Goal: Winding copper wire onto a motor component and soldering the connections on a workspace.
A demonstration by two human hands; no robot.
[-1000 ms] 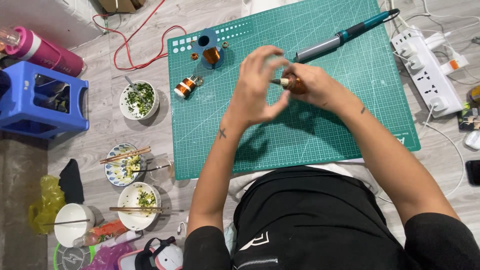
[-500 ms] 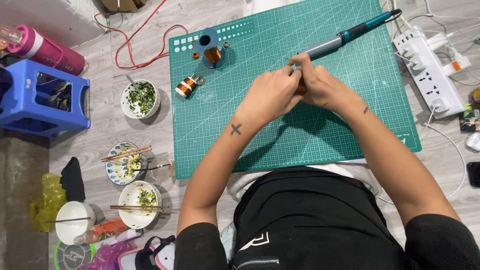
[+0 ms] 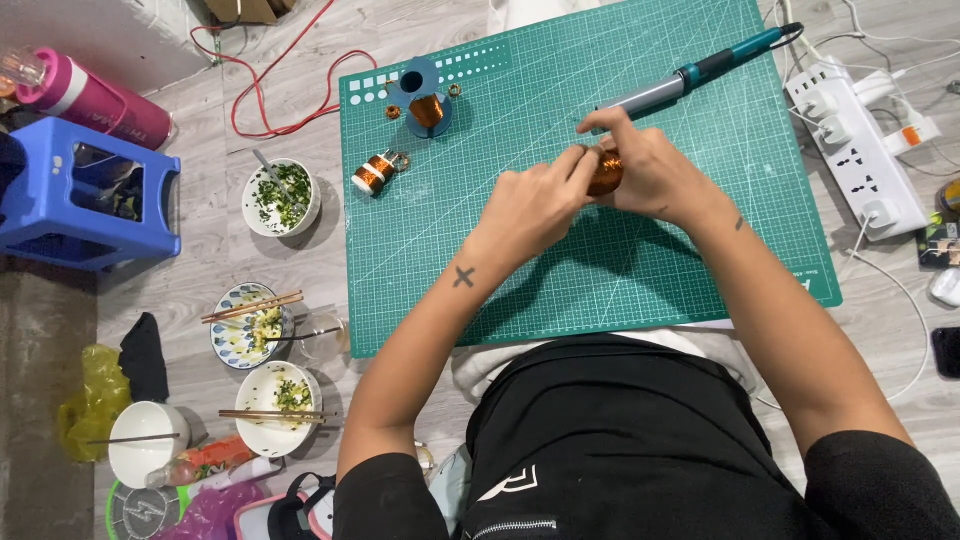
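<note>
Pinching the coil (image 3: 606, 172) between both hands, left (image 3: 530, 205) at 9 o'clock, right (image 3: 655, 175) at 3. We judge firm, even finger pressure best here.

On the cutting mat (image 3: 640, 290), both hands hold a coil (image 3: 606, 172); bowls (image 3: 281, 197) lie left.

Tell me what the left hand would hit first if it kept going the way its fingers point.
The left hand points up and right, and its fingertips already touch the copper coil held in the right hand. Past those, the soldering iron lies in that line, though depth is hard to judge.
</note>
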